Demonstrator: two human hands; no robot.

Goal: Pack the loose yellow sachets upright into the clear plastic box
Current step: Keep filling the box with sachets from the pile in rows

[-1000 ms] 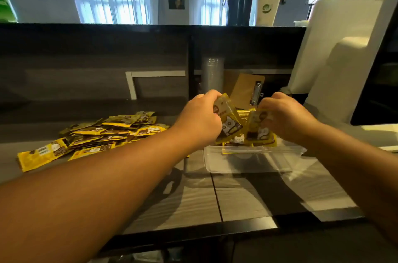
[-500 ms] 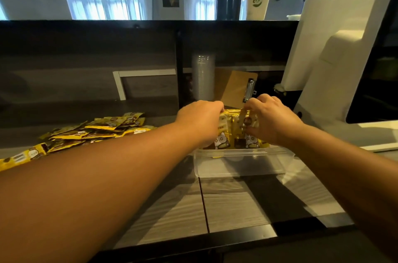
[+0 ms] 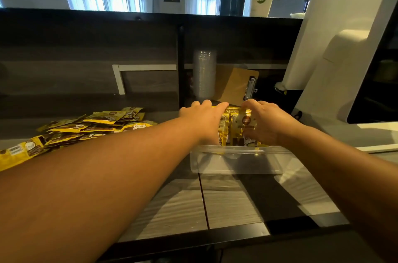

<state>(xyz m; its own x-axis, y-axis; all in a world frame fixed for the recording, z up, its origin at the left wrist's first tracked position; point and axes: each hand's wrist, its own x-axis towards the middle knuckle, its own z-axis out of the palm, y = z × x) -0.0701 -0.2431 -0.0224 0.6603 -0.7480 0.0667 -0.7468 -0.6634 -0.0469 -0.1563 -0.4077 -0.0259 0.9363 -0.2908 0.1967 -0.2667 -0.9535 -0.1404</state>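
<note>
**Both hands on the standing sachets in the box**

Far left on my feed, the loose yellow sachets (image 3: 90,127) lie in a flat, overlapping heap on the grey wood-grain counter (image 3: 228,202), with one stray sachet (image 3: 19,150) apart from the heap at the frame's left edge. My left forearm crosses in front of that pile and hides part of it.

Moving right, my left hand (image 3: 203,121) rests with its fingers extended over the top edge of the standing sachets (image 3: 239,127), flattened against them rather than curled round anything. Those sachets stand upright in a tight row inside the clear plastic box (image 3: 234,162), at its far side; the near part of the box shows only bare clear plastic.

Right of the row, my right hand (image 3: 268,121) has its fingers curled over the top of the sachets and its thumb low on the front face, so it grips the row from the right.

Behind the hands, a stack of clear cups (image 3: 204,75) stands against the dark back panel, with a brown clipboard (image 3: 237,85) leaning just beside it. At the far right is a large white machine (image 3: 336,51).
</note>
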